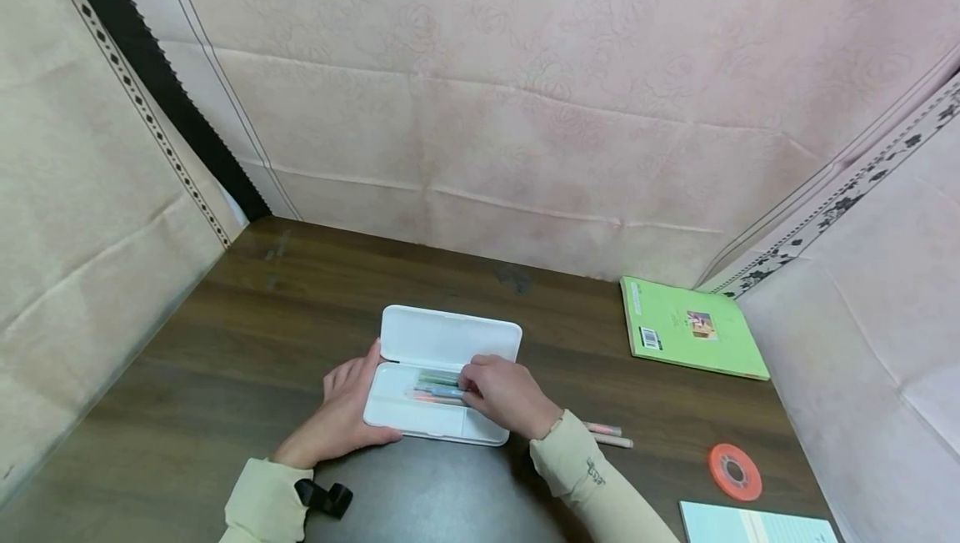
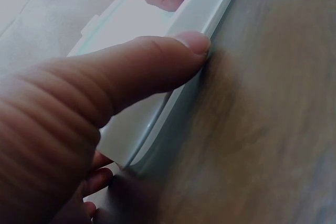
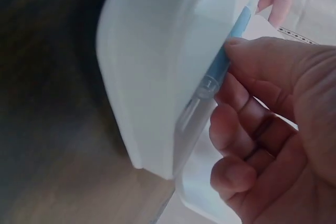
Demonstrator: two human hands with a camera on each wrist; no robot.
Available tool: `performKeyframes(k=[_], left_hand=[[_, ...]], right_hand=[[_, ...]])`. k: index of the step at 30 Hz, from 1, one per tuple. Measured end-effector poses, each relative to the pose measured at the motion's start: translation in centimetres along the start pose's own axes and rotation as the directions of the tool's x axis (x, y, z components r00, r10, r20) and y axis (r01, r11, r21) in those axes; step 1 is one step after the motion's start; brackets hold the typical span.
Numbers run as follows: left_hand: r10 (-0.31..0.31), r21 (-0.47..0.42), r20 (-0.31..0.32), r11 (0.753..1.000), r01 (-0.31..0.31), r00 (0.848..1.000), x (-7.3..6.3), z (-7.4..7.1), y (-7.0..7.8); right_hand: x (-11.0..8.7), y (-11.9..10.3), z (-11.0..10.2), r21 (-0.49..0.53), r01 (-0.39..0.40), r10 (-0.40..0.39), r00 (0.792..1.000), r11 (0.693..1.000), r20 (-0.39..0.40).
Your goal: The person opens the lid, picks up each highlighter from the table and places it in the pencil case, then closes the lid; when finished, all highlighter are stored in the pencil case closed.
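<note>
A white pencil case (image 1: 408,419) lies on the table with its lid (image 1: 438,334) raised at the back. My left hand (image 1: 337,414) holds the case's left end, thumb along the front edge and fingers at the far side. Over the right part of the case, my right hand (image 1: 506,397) pinches a light blue pen (image 3: 218,66) between thumb and fingers. Several slim pens (image 1: 431,378), greenish and reddish ones among them, lie inside the case; the right hand hides part of them.
Right of the right forearm lie two pens or markers (image 1: 613,441). An orange ring-shaped roll (image 1: 735,472) and a light blue notebook (image 1: 753,525) lie at the front right. A green book (image 1: 690,326) rests at the back right. Cloth-covered walls (image 1: 465,126) bound the table.
</note>
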State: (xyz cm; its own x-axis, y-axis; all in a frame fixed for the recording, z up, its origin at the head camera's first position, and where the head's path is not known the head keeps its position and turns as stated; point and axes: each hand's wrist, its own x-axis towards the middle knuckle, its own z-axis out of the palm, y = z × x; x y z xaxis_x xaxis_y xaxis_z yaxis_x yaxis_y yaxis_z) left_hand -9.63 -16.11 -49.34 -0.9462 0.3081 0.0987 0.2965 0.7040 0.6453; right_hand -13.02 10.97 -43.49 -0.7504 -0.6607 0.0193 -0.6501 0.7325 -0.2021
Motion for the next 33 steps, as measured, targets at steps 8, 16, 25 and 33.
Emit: performKeyframes(k=[8, 16, 25, 33], left_hand=[[0.003, -0.004, -0.003, 1.0, -0.003, 1.0, 0.0, 0.0, -0.1], [0.008, -0.012, -0.006, 1.0, -0.009, 1.0, -0.1, 0.1, -0.1], [-0.009, -0.014, 0.01, 1.0, 0.009, 1.0, -0.2, 0.1, -0.1], [-0.019, -0.007, 0.013, 1.0, 0.019, 1.0, -0.1, 0.0, 0.1]], right_hand=[[0.1, 0.0, 0.2, 0.028, -0.037, 0.036, 0.999, 0.999, 0.012], [0.2, 0.1, 0.2, 0.035, -0.016, 0.016, 1.0, 0.999, -0.01], [-0.1, 0.2, 0.2, 0.083, -0.013, 0.013, 1.0, 0.996, -0.007], [-2.8, 2.2, -1.7, 0.214, -0.067, 0.065, 0.998, 0.975, 0.019]])
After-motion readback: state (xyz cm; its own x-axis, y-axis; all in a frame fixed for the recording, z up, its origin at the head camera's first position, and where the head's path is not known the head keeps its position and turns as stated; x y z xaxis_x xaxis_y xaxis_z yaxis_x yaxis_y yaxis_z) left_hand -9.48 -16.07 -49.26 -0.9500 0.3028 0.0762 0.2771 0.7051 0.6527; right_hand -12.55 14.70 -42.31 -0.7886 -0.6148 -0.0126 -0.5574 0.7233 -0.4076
